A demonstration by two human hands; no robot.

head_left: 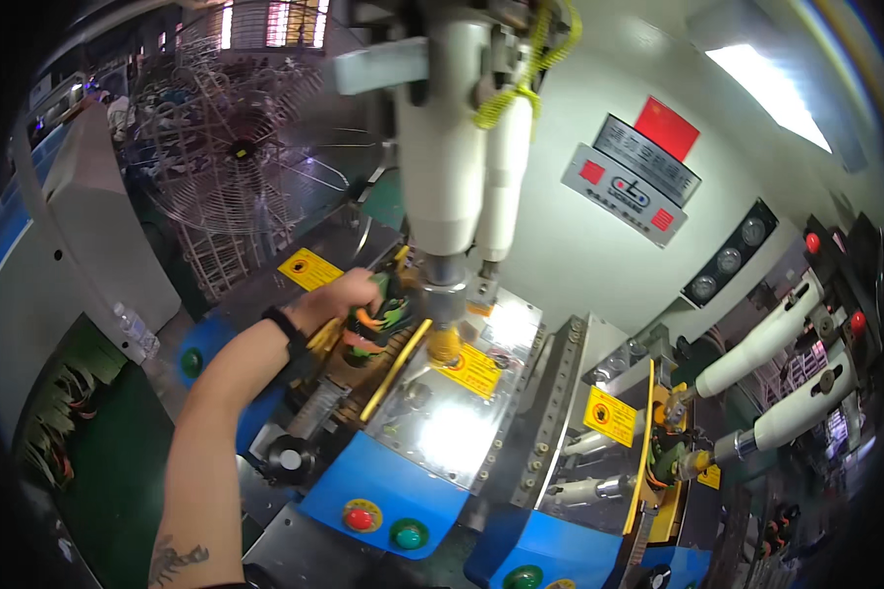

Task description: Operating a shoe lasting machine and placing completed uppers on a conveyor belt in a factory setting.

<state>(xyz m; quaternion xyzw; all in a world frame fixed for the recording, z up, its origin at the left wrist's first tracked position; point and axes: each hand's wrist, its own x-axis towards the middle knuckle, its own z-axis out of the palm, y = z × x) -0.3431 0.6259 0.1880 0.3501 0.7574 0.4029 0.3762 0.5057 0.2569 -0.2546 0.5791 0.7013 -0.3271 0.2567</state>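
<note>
Your left hand: one, fingers curled at the shoe; whether clamped on it or only touching, cannot tell. Your right hand: out of view. Shoe: one, black, orange and green, in the blue machine, beside the yellow bar. Handling, as judged: seat it straight, keep your fingers clear of the press head nearby.

- Shoe: black, with green and orange patches.
- Wristband: black.
- Panel, along the plate's front edge: blue; red button on yellow, green button nearer its right corner.
- Plate: silvery; its sticker yellow with black print.
- Cylinder: white.
- Cord: bright yellow-green.
</note>
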